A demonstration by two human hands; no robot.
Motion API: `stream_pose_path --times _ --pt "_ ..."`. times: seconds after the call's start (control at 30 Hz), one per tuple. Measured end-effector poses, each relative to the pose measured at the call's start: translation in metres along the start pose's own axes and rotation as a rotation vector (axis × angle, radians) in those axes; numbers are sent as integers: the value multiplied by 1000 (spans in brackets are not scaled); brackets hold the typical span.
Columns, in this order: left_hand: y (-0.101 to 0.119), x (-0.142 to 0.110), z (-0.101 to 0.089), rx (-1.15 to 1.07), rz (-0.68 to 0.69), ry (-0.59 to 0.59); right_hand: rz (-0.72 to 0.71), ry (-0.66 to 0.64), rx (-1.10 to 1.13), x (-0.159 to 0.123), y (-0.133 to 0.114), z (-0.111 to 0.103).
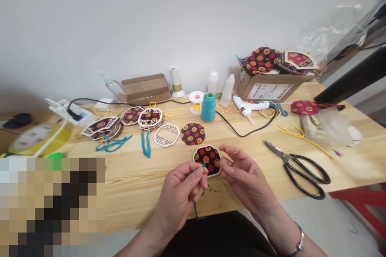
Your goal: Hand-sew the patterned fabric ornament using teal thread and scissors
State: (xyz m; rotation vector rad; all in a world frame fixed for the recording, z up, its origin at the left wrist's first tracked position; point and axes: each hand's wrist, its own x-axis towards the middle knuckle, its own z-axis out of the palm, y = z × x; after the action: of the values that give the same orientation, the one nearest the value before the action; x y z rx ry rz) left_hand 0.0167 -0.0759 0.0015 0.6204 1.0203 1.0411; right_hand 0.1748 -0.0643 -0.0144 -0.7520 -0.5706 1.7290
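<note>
My left hand (188,184) is closed in a pinch on a teal cord (204,164), its tip poking out above the thumb. The cord's other end hangs over the table's front edge. Just behind those fingers is a scalloped ornament (208,154) with black flowered fabric in a pale wooden rim. At its right edge is my right hand (245,174), fingers curved and apart; I cannot tell whether the thumb touches the rim. Farther back lie a loose fabric piece (193,133) and a bare wooden lattice frame (167,135).
Black-handled scissors (297,168) lie at right. Behind are a teal thread cone (208,107), a white glue gun (250,106) with its cable, and an open carton (271,82) of fabric pieces. Finished ornaments (150,117) with teal tassels are stacked at left, near a power strip (72,113).
</note>
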Motion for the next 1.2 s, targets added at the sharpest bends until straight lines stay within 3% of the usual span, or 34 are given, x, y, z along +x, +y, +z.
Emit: stream_pose_path --times 1.0,1.1,1.2 --pt "-1 0 -1 -28 -6 -4 45 -11 68 1 1 6" --pt "0 0 -2 -31 0 3 13 21 -63 1 -1 3" --pt "-1 1 -4 -36 22 17 -157 110 -535 3 -5 -5"
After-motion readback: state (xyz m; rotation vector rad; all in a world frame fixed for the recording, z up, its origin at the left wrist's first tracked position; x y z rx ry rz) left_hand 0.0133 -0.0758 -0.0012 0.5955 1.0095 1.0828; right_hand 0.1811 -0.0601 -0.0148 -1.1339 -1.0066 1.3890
